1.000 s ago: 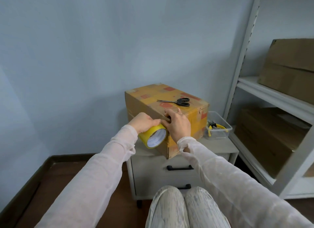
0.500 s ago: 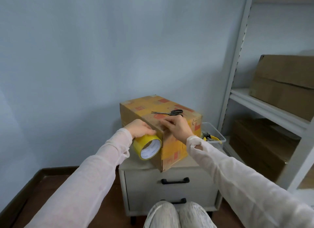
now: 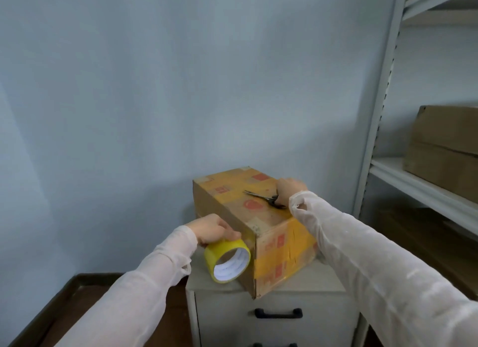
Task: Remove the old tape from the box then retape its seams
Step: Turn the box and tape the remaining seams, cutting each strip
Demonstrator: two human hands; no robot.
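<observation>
- My right hand (image 3: pixel 289 191) leaves the box (image 3: pixel 282 253) edge; its fingers now curl on the scissors (image 3: pixel 260 197).
- My left hand (image 3: pixel 212 229) grips the tape roll (image 3: pixel 219 253); I expect a cut.

Sheer, pale pinkish-white long sleeves (image 3: pixel 362 256) cover both arms.

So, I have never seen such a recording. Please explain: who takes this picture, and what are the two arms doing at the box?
There is no machine here. A person works with bare hands, and one camera worn on the head looks forward and down, so you see their own arms. A cardboard box with yellow tape on it stands on a small grey cabinet. The left hand holds a roll of yellow tape at the box's side. The right hand curls around the handles of black scissors lying on the box top. A shelf rack with brown boxes stands on the right.
</observation>
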